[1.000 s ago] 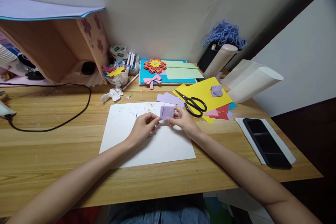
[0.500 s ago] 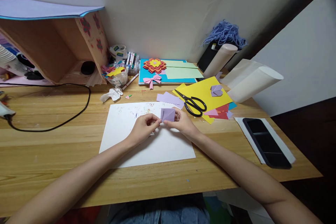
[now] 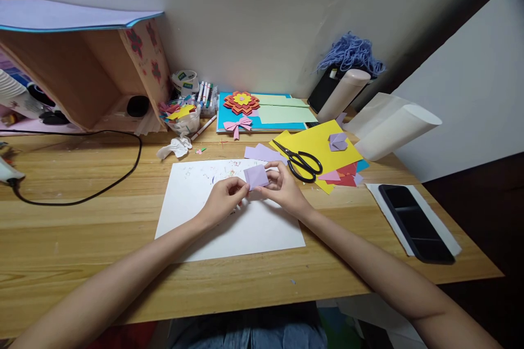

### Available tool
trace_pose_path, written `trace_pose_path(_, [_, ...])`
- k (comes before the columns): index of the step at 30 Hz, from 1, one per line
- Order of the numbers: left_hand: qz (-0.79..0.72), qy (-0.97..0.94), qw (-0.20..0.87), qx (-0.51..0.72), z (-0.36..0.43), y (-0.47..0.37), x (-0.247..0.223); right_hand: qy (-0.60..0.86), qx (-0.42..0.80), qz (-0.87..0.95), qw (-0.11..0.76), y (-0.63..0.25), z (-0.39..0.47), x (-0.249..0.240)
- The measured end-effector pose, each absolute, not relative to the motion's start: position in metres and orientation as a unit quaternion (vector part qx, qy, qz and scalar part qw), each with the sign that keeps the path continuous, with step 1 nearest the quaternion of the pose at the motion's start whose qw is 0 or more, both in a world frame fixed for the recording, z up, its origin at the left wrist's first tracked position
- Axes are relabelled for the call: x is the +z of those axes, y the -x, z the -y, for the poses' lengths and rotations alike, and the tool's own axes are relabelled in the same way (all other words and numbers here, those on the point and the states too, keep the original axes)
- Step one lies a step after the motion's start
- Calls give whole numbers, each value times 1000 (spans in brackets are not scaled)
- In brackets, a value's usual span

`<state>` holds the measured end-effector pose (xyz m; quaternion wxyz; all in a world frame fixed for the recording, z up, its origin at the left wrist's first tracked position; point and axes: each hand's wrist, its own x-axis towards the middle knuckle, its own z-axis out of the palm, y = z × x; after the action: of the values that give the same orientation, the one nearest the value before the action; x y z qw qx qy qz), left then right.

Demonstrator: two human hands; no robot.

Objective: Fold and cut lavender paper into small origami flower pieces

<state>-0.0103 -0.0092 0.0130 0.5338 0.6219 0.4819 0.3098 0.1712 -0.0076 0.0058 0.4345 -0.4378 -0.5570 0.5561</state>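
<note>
Folded purple paper [image 3: 256, 176] up between 2 hands, above white sheet [image 3: 229, 229]. Left hand [image 3: 224, 200]: thumb and finger together, pinching its near-left corner. Right hand [image 3: 285, 190]: fingertips clamped on its right side. Black-handled scissors [image 3: 301, 162] on yellow paper [image 3: 327, 144], right of sheet.

Pretty soft, middling light here, seems to come from above. Worktop [image 3: 102, 262] has a mild sheen, with soft shadows under the forearms. Right edge goes really dark, almost black. Wide-angle stretch at the sides, forearms look super long. Mostly sharp, but fine detail around the fingers [image 3: 242, 190] is kinda mushy.
</note>
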Motion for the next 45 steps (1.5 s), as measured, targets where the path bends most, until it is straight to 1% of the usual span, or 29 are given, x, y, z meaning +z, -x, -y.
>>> trace_pose_path(2, [-492,-609,533,320,9,10,13,433,472,605,473,-171,10,7])
trace_pose_path(4, [-492,-603,536,328,9,10,13,422,418,653,470,-170,11,9])
trace_pose_path(8, [-477,-604,544,335,10,10,11,415,396,716,398,-170,12,14])
trace_pose_path(13, [-477,-617,535,325,10,10,11,422,371,728,394,-170,12,13])
trace_pose_path(24, [-474,-635,519,322,11,10,13,426,367,726,396,-169,11,11])
trace_pose_path(33, [-474,-628,525,324,11,10,15,441,376,709,402,-168,13,10])
trace_pose_path(41, [-463,-633,529,325,11,11,17,450,417,667,424,-166,15,13])
trace_pose_path(45, [-465,-646,514,320,12,10,18,456,437,648,426,-166,16,13])
